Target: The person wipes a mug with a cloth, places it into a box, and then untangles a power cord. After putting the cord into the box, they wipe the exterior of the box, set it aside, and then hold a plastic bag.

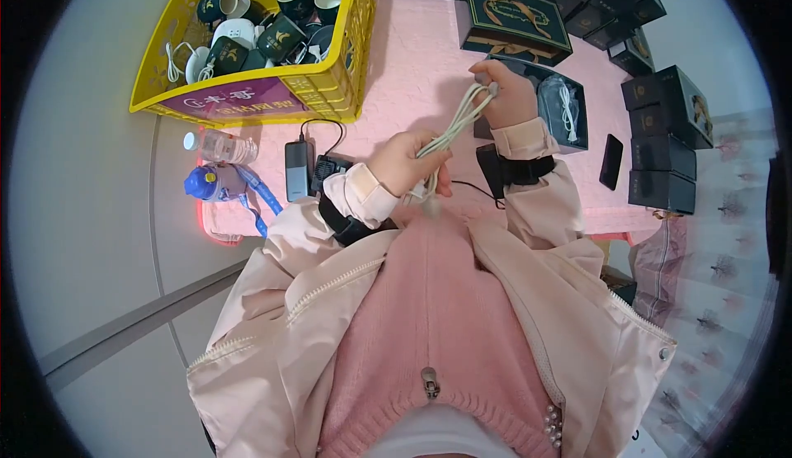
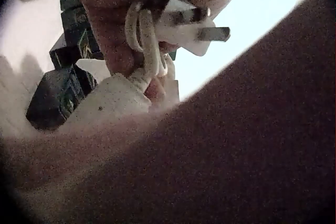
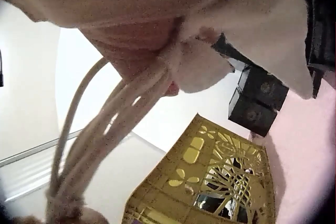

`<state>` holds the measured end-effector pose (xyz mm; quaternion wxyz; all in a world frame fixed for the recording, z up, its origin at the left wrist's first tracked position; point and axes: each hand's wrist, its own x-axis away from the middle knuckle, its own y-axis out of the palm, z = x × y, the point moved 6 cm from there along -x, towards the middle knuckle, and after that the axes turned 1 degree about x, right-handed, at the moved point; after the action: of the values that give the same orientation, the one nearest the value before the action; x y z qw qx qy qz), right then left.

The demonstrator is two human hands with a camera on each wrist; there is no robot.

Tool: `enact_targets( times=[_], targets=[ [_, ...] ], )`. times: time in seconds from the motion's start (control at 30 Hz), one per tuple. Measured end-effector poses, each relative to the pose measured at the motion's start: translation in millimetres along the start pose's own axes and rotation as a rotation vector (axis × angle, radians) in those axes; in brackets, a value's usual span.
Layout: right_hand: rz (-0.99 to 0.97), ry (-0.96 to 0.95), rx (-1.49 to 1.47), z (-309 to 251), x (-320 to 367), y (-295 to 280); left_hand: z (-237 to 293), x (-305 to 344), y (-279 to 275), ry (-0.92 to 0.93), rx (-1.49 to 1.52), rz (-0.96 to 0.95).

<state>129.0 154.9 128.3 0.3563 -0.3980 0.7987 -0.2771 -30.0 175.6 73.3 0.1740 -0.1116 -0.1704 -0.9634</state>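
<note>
Cable [image 1: 458, 124], white and gathered in several strands, spans both hands above the pink table cover [image 1: 404, 66]. Left hand [image 1: 410, 163] has fingers curled round the near part, with a two-pronged plug [image 2: 190, 40] showing at it; right hand [image 1: 508, 95] grips the far end, fingers bent. Open dark box [image 1: 582, 120] sits just right of the right hand. Yellow crate [image 1: 334, 95] holding green cups [image 1: 280, 39] stands far left.
</note>
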Motion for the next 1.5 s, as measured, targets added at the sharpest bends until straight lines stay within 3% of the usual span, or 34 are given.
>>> enact_targets(
  times=[0.17, 0.27, 0.4, 0.5, 0.6, 0.67, 0.83, 0.93, 0.97, 1.03, 1.1, 1.2, 1.37, 1.5],
  targets=[
    [0.05, -0.195, -0.059, -4, -3, 8, 5, 6, 6, -0.05, 0.119, -0.136],
    [-0.167, -0.246, -0.275, -1, -7, 24, 12, 7, 10, -0.074, 0.163, -0.158],
    [-0.277, -0.147, -0.168, -5, -9, 17, 14, 1, 9, -0.126, 0.247, -0.132],
    [-0.22, -0.214, 0.014, -4, -7, 21, 5, -10, 6, -0.171, 0.357, -0.114],
    [-0.181, -0.203, 0.161, -5, -6, 20, 9, -19, 2, 0.079, -0.118, -0.023],
    [-0.178, -0.11, 0.266, -2, -3, 19, 9, -18, 1, 0.06, -0.191, 0.013],
    [-0.103, -0.135, 0.224, -18, -1, 3, 21, -11, 2, 0.053, -0.354, 0.073],
    [-0.128, 0.007, 0.11, -17, 0, -4, 20, -11, 2, 0.074, -0.334, 0.06],
    [-0.13, 0.004, 0.11, -17, -1, -3, 18, -11, 1, 0.083, -0.298, 0.053],
    [-0.149, -0.04, -0.163, -16, -2, -1, 13, -12, 0, 0.094, -0.26, 0.049],
    [-0.154, -0.066, -0.297, -16, -3, -5, 13, -12, -5, 0.164, -0.054, 0.107],
    [-0.369, 0.249, -0.703, -6, 1, 0, 20, -12, -7, 0.227, 0.02, 0.128],
    [-0.182, 0.056, -0.537, -23, 10, 15, 15, -11, -1, 0.242, -0.1, 0.14],
    [-0.163, 0.178, -0.507, -20, 10, 20, 13, -12, -1, 0.224, -0.155, 0.136]
  ],
)
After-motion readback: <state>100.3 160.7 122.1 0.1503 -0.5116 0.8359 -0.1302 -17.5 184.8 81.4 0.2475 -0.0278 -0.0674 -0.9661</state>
